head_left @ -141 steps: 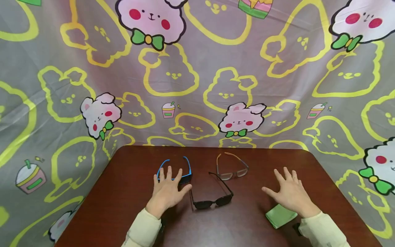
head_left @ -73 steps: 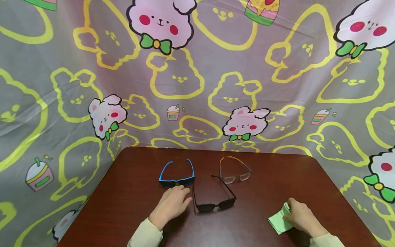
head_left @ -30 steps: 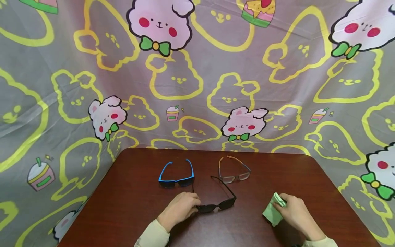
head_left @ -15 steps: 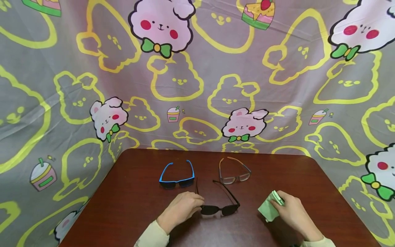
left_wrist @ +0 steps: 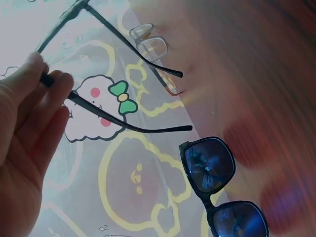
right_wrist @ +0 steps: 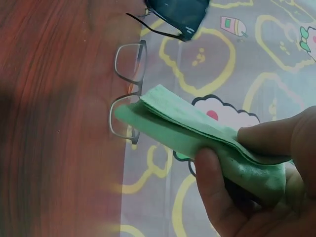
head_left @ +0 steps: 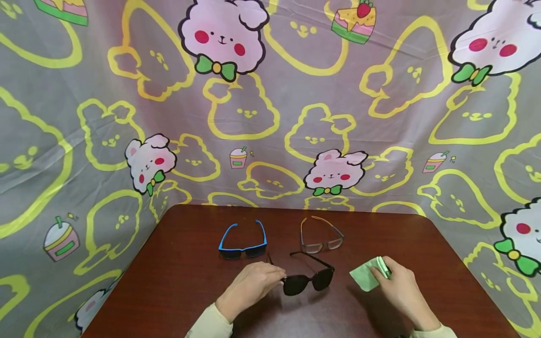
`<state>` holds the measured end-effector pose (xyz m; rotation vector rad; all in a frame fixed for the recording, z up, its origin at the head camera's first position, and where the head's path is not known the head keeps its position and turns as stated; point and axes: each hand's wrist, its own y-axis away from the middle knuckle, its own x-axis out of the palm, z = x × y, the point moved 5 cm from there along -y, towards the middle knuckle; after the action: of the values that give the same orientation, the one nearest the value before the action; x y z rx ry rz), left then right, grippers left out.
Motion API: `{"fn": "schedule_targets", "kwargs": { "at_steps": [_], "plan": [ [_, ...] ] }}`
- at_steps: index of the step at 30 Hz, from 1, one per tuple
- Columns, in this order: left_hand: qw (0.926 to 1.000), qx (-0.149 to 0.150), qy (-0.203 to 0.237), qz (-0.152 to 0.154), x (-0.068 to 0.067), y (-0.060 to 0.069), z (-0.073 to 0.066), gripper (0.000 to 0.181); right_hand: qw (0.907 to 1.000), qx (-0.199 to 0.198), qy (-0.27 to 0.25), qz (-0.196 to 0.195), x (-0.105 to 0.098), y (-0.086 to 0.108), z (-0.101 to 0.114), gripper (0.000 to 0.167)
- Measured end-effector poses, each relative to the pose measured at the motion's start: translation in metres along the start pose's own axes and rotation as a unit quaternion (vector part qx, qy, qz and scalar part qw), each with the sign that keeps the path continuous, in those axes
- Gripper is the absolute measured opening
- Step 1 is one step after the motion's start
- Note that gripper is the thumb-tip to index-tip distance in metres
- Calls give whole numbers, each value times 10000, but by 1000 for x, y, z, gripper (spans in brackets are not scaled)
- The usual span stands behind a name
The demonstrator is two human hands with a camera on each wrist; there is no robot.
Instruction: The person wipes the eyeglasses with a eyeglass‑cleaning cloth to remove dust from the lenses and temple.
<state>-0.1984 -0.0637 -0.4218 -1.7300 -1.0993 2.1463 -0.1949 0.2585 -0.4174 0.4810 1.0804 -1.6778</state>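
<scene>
My left hand [head_left: 252, 285] pinches black sunglasses [head_left: 310, 281] at the hinge end of one arm, thumb and fingers curled on it. The sunglasses are tilted, dark lenses facing me, with both arms unfolded. In the left wrist view the left hand [left_wrist: 29, 118] grips the black sunglasses' arm [left_wrist: 106, 114]. Off to the right, my right hand [head_left: 401, 286] holds a folded green cloth [head_left: 365, 276] up off the table. The right wrist view has the thumb and fingers of the right hand [right_wrist: 256, 173] pinching the layered green cloth [right_wrist: 187, 128].
Blue-framed sunglasses [head_left: 243, 251] lie behind the left hand, arms spread toward the back. Clear-lensed glasses [head_left: 323, 245] with orange-tipped arms lie at the back, right of the middle. The brown table [head_left: 177, 272] backs onto a patterned curtain [head_left: 270, 84].
My right hand took up the green cloth and moved it left. My left hand came down, took hold of the black sunglasses, then lifted and tilted them slightly rightward.
</scene>
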Motion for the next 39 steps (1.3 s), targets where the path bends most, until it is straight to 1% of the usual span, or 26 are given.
{"fn": "schedule_targets", "kwargs": {
  "at_steps": [4, 7, 11, 16, 20, 24, 28, 31, 35, 37, 39],
  "plan": [
    [9989, 29, -100, -464, -6, -2, 0, 11, 9999, 82, -64, 13, 0, -1, 2, 24],
    [9970, -80, -177, -749, -11, -3, 1, 10, 9996, 178, -137, 149, 0, -2, 3, 17],
    [9932, -374, -133, -1092, -16, -4, 3, 11, 9994, 195, -167, 214, 1, -3, 5, 9],
    [9860, -775, -7, -1477, -21, -4, 7, 13, 9998, 80, -155, 101, 2, -8, 10, 8],
    [9798, -1195, 167, -1595, -22, -3, 11, 13, 9999, -12, -155, 0, 2, -12, 16, 10],
    [9704, -1677, 490, -1667, -19, 0, 14, 13, 9989, -158, -301, -329, 0, -15, 25, 6],
    [9600, -1985, 773, -1819, -17, 1, 17, 14, 9947, -219, -478, -879, -5, -18, 36, 4],
    [9554, -2068, 930, -1890, -16, 3, 18, 16, 9894, -276, -613, -1287, -6, -19, 42, 5],
    [9524, -2136, 1090, -1883, -14, 3, 18, 15, 9810, -535, -803, -1681, -6, -21, 51, 15],
    [9519, -2141, 1142, -1869, -14, 3, 18, 14, 9758, -767, -967, -1805, -4, -21, 55, 18],
    [9519, -2140, 1181, -1847, -13, 2, 18, 15, 9690, -1095, -1172, -1877, -3, -21, 59, 21]
  ]
}}
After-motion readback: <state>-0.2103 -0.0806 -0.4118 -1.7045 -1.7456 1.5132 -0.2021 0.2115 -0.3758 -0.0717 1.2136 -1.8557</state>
